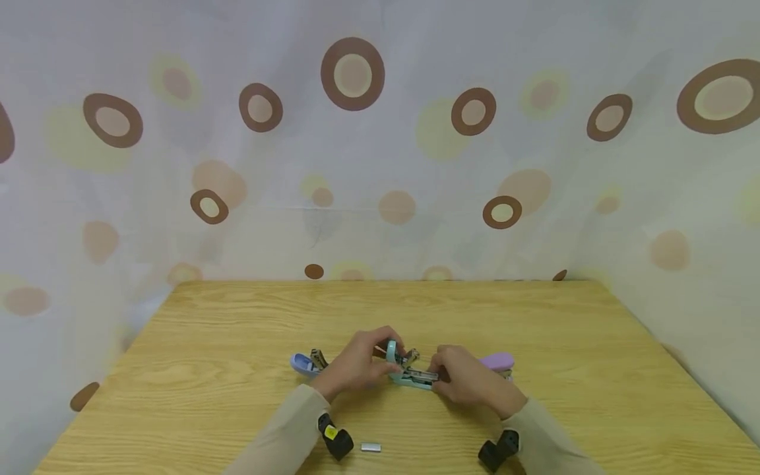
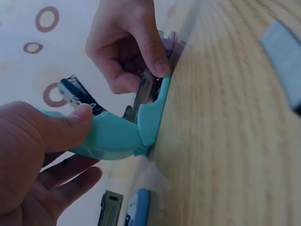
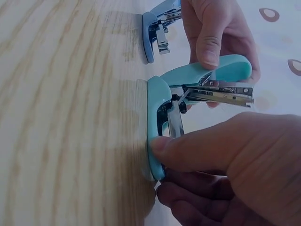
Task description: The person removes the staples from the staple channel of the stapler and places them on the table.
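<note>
A teal stapler (image 1: pixel 413 382) stands on the table with its top arm swung up, baring the metal magazine (image 3: pixel 225 93). My left hand (image 1: pixel 358 361) pinches the raised teal arm, the thumb on one side of it in the left wrist view. My right hand (image 1: pixel 464 376) grips the end of the base, its thumb (image 3: pixel 186 149) lying along the edge. Left of my left hand lies an opened blue stapler (image 1: pixel 305 364), partly hidden by that hand. Behind my right hand a purple stapler (image 1: pixel 497 361) is partly covered.
A small silver strip of staples (image 1: pixel 371 447) lies on the wooden table (image 1: pixel 237 330) near the front, between the forearms. Each wrist carries a black camera (image 1: pixel 336 441). A patterned curtain (image 1: pixel 392 158) hangs behind the table and along its sides.
</note>
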